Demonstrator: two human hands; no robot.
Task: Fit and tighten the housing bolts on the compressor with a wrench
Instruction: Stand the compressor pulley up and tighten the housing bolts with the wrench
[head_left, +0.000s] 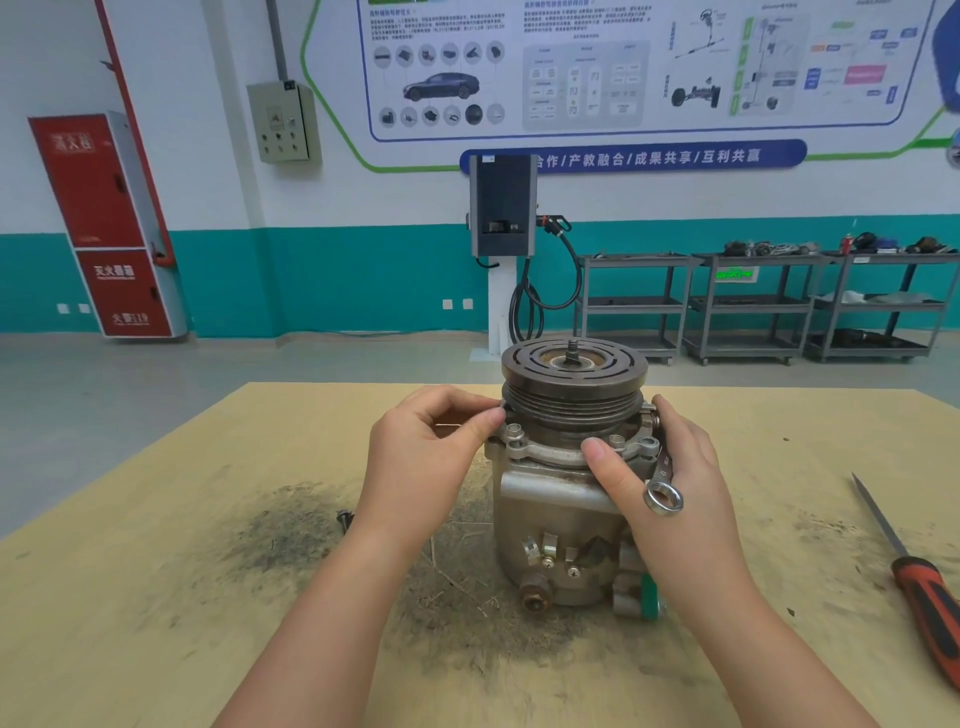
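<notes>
Where the two forearms rise from the bottom edge of the frame, the compressor (563, 525) stands upright between them at the centre of the tan worktop (156, 597), which is smudged with dark grime around the base. Its body is dull grey cast metal, stained brown in patches, with ports and small fittings low on the near face and a green piece at the lower right corner. Above the body sits a pale flange ring carrying small bolt heads (514, 430), and on top a dark grooved pulley (574, 387) with a slotted face plate and a short threaded shaft at its centre.

The left hand (421, 457) has its fingers curled, fingertips pinched together at the left edge of the flange just under the pulley (what they pinch is too small to tell). The right hand (670, 483) wraps the right side of the housing, thumb pressed on the flange front, its grip closed around a silver wrench (663, 496) whose ring end juts out toward the viewer.

A loose dark bolt (344, 518) lies on the worktop left of the left wrist. At the right edge lies a file with an orange-and-black handle (930, 608).

Farther back, grey shelf carts (753, 306) stand against a white-and-teal wall.
</notes>
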